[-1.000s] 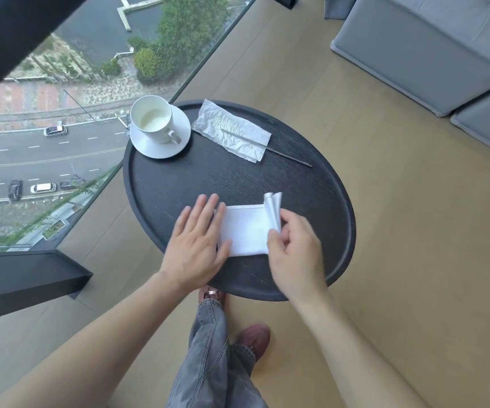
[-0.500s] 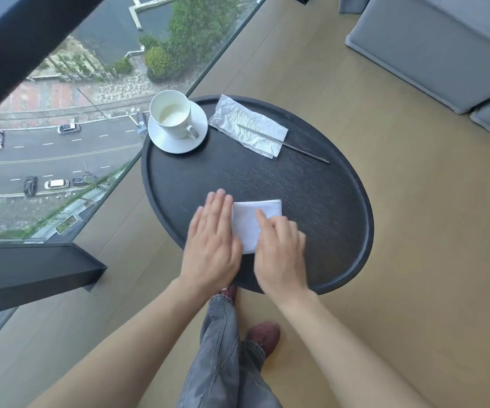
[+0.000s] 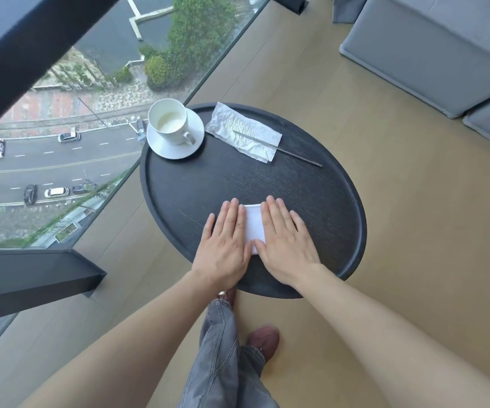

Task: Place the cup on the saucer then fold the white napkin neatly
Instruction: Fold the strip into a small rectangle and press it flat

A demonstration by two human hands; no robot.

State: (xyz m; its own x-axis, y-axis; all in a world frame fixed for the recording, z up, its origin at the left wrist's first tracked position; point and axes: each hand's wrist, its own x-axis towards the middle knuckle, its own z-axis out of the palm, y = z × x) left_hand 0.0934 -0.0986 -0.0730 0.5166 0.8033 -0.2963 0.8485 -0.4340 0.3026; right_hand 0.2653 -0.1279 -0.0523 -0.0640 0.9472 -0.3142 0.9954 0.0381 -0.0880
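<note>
A white cup (image 3: 168,120) stands upright on a white saucer (image 3: 164,147) at the far left of the round black table (image 3: 311,198). The folded white napkin (image 3: 254,223) lies near the table's front edge. My left hand (image 3: 227,241) rests flat on its left part, fingers together and stretched out. My right hand (image 3: 286,241) lies flat over its right part in the same way. Only a narrow white strip shows between the two hands.
A crumpled clear wrapper (image 3: 243,135) with a thin dark stick (image 3: 299,156) lies at the table's far side. A glass wall (image 3: 90,113) runs along the left. A grey sofa (image 3: 432,45) stands at the far right. My legs and brown shoes (image 3: 264,340) are below the table's edge.
My right hand laid the raised napkin flap over to the left and then flattened onto it. Both hands now press the smaller folded napkin. The view shifted slightly.
</note>
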